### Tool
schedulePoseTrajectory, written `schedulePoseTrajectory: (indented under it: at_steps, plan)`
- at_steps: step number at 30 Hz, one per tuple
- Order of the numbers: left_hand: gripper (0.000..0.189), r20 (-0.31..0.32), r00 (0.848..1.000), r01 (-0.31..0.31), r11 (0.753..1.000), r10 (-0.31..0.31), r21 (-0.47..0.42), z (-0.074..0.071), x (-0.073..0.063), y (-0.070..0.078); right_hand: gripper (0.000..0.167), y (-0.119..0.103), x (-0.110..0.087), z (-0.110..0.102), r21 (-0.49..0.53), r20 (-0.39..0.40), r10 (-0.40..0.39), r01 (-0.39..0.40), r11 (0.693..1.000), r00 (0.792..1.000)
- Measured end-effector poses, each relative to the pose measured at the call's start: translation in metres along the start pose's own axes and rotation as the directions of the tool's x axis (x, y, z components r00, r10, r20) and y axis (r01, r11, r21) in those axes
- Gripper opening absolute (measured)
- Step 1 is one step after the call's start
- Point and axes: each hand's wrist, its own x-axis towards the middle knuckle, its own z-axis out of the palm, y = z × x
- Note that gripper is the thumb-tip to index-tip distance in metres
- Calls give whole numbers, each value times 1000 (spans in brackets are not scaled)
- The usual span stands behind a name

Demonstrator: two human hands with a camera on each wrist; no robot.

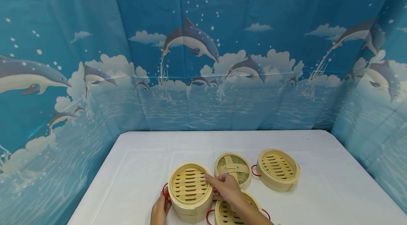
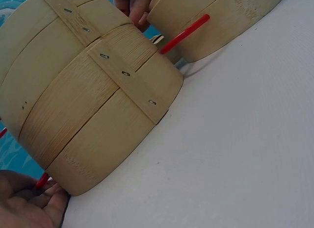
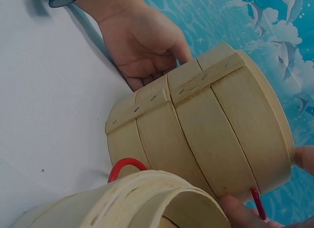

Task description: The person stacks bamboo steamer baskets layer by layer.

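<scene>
Two round bamboo steamer baskets stand stacked in the head view, the upper basket (image 1: 190, 185) with its slatted floor showing and the lower basket (image 1: 186, 216) beneath it. My left hand (image 1: 160, 208) holds the stack low on its left side, by a red handle (image 1: 165, 190). In the left wrist view those fingers (image 2: 51, 203) lie at the lower basket's base. With the thumb on the upper rim and fingers down the side, my right hand (image 1: 228, 189) grips the upper basket from the right. A red handle (image 3: 258, 203) shows near its fingers in the right wrist view.
Another slatted steamer basket (image 1: 220, 214) with red handles sits under my right forearm. Behind it lies a woven bamboo lid (image 1: 222, 164), and a further basket (image 1: 279, 181) stands at the right. The white table (image 1: 143, 154) meets a dolphin-print curtain (image 1: 197, 112) at the back and sides.
</scene>
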Motion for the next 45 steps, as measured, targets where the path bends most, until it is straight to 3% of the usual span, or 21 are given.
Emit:
schedulePoseTrajectory:
  at_steps: [12,22,29,45]
  plan:
    - [59,4,1000,5,999,-6,49,-1,0,2,54,3,3,-1,7,20,-10,10,1000,1000]
    - [59,11,1000,-17,999,17,44,-1,0,4,61,0,1,-2,-8,19,5,-5,1000,1000]
    - [57,8,999,-33,999,33,5,-2,-3,2,60,0,0,-1,7,23,9,-9,1000,1000]
    - [52,17,999,-52,999,52,17,-3,-5,1,58,2,-1,1,21,19,3,-4,1000,1000]
